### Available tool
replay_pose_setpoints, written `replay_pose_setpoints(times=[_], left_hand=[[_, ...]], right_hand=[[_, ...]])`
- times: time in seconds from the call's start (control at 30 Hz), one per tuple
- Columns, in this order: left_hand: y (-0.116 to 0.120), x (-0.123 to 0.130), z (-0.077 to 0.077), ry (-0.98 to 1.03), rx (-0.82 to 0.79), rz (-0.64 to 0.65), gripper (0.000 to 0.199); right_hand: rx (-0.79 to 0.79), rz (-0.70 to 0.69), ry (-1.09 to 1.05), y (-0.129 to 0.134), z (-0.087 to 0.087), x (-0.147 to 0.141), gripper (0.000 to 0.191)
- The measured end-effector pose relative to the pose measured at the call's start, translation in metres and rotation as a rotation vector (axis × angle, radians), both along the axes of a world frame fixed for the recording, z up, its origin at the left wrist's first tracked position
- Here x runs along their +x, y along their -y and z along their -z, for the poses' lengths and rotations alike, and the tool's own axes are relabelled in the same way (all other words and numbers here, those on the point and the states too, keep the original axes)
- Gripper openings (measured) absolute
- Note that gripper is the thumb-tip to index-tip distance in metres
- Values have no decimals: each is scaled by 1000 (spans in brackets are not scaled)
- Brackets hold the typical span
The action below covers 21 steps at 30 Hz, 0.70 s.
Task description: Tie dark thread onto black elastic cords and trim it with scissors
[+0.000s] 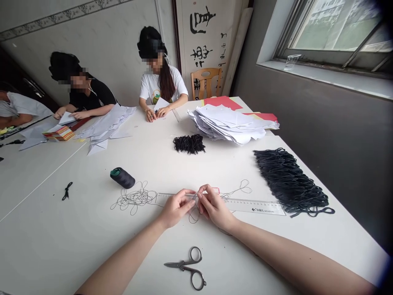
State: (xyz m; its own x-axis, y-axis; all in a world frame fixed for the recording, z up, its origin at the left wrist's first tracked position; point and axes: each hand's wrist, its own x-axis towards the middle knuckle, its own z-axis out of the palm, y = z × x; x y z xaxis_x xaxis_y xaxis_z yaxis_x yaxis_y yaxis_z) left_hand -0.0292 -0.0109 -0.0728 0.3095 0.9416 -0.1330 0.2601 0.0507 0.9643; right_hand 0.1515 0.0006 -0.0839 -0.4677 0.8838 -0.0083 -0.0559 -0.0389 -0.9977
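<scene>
Over the clear ruler [264, 207], my left hand [178, 205] pinches dark thread [194, 217] between thumb and fingers. Close beside it, my right hand [213, 205] is closed on the same thread, fingertips nearly meeting the left ones. A loop of thread hangs below my fingers. Left of my hands lies a loose tangle of thread [133, 199], next to a black thread spool [123, 177] on its side. Another thread loop [245, 187] lies to the right. Nearer me, a pair of scissors [188, 267] rests with its blades toward the left.
Bundled black cords [288, 180] lie at the right edge, with a smaller cord pile [189, 144] farther back. Stacked white paper [227, 123] stands at the back right. Across the white table [61, 246], a person [162, 82] and another person [89, 94] handle paper.
</scene>
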Motion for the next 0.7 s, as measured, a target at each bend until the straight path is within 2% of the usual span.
replay_pose_setpoints(times=[0.07, 0.17, 0.3, 0.4, 0.5, 0.7], left_hand=[[-1, -2, 0, -27, 31, 30, 37], [-2, -5, 0, -6, 56, 13, 42], [-3, -8, 1, 90, 3, -57, 41], [-6, -13, 0, 185, -67, -155, 41], [-10, -22, -8, 227, -84, -228, 43], [-8, -40, -34, 173, 66, -362, 38]], right_hand=[[6, -11, 7, 0, 0, -1, 30], [21, 5, 25, 0, 3, -1, 28], [111, 46, 61, 2, 4, 1, 27], [178, 106, 89, 3, -1, 3, 27], [195, 172, 80, 2, -10, 6, 26], [258, 225, 64, -4, -29, 17, 24]])
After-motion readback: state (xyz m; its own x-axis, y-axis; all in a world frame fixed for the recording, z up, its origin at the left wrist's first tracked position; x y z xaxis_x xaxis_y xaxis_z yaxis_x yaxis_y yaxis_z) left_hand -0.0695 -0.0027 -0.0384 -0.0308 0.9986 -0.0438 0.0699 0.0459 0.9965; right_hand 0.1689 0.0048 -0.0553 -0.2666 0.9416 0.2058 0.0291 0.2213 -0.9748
